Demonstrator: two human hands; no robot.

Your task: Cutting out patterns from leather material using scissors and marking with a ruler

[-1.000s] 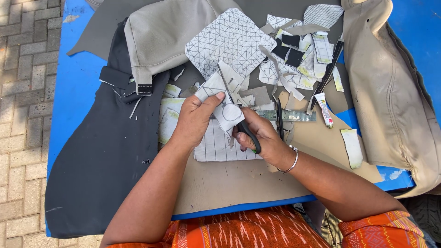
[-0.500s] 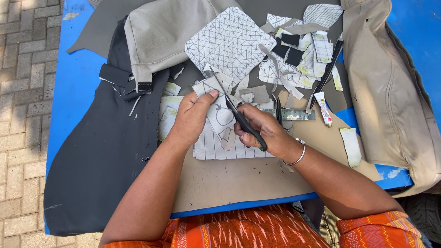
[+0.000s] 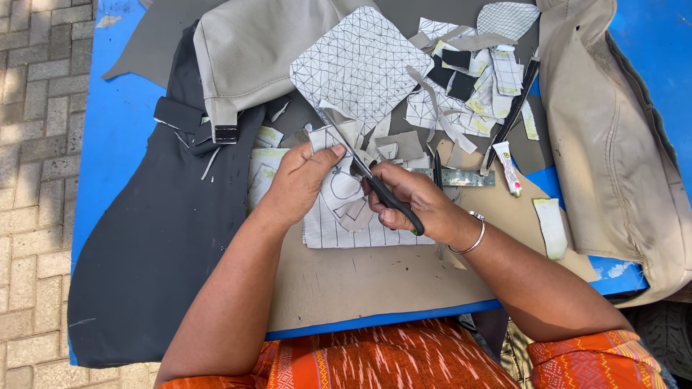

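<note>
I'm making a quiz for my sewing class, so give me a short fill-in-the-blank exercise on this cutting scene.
1. The right hand holds black-handled ____ over the lined white piece.
2. The left hand steadies that piece from the ____ side.
3. A metal ____ lies just beyond the right hand, beside the small glue tube.
4. The work table under the fabrics is coloured ____.

Missing words: scissors; left; ruler; blue

Blue table [image 3: 115,137]; black-handled scissors [image 3: 375,184]; white lined fabric piece [image 3: 346,223]; orange patterned garment [image 3: 375,360].
</note>
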